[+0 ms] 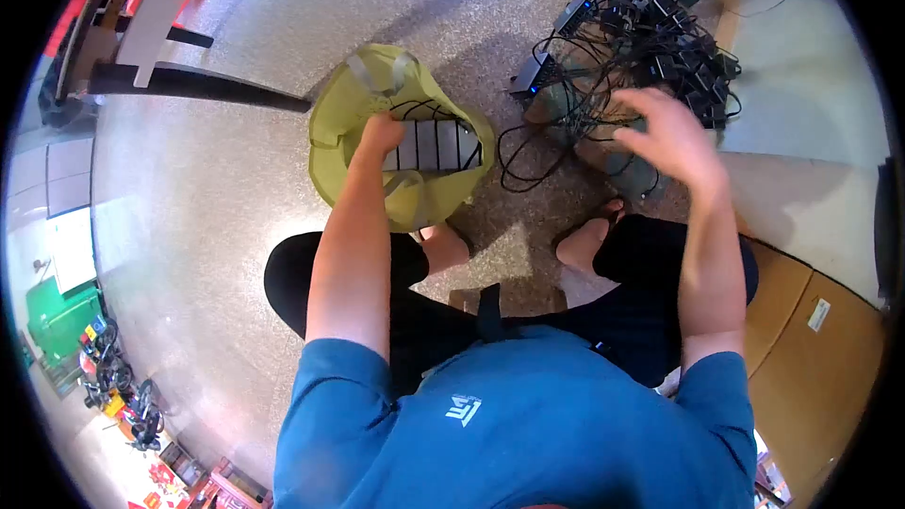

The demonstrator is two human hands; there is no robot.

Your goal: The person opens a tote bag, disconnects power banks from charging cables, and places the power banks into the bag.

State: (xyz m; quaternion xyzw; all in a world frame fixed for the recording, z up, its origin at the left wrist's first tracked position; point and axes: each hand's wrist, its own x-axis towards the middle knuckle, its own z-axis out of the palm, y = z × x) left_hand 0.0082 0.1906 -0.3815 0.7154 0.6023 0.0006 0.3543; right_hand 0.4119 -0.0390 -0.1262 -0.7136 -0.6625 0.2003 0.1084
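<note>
A yellow-green fabric bag (pixel 330 127) with grey handles stands open on the floor. Inside it lie several pale grey box-shaped devices (pixel 427 145) in a row, along with black cables (pixel 426 106). My left hand (pixel 382 135) reaches into the bag beside these devices, its fingers curled closed; whatever they grip is hidden. Over the near edge of a tangled heap of black cables and small black boxes (pixel 660 66) hovers my right hand (pixel 666 137), thumb and fingers apart. Two of the heap's grey boxes, one a grey box (pixel 533 73), show blue spots.
My feet (pixel 443 250) rest on the speckled floor near the bag and heap. A dark table leg (pixel 203 82) reaches toward the bag from the left. Cardboard (pixel 801 339) lies at the right. A green bin (pixel 61 320) and assorted items stand far left.
</note>
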